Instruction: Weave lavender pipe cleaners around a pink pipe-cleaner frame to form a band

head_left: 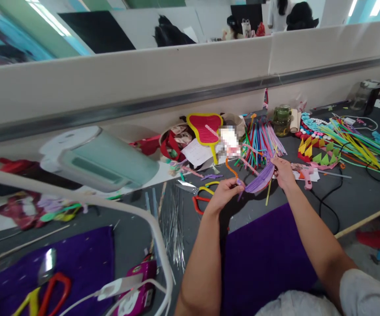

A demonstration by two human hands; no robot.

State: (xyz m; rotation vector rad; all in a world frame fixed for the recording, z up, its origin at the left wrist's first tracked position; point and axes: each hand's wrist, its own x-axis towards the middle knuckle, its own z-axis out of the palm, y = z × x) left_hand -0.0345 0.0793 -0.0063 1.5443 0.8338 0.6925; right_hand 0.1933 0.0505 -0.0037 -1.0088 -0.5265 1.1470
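Between my two hands a curved, leaf-shaped piece of purple pipe cleaners (259,181) is stretched out above the dark table. My left hand (225,193) pinches its left end, thumb against the fingers. At the upper right end, my right hand (282,172) has its fingers closed on the same piece. Just left of my left hand lie red-and-yellow scissors (200,191), blades pointing left. Behind the purple piece is a bundle of coloured pipe cleaners (260,138). A pink glue gun (306,177) lies right of my right hand.
A white curved lamp arm (155,221) crosses the left foreground. Silvery strands (175,224) lie beside the scissors. Other scissors (56,289) rest on purple cloth at left. A green-lidded jar (281,120) stands at the back, a red-and-yellow pipe-cleaner piece (204,128) near it. A black cable (330,204) runs at right.
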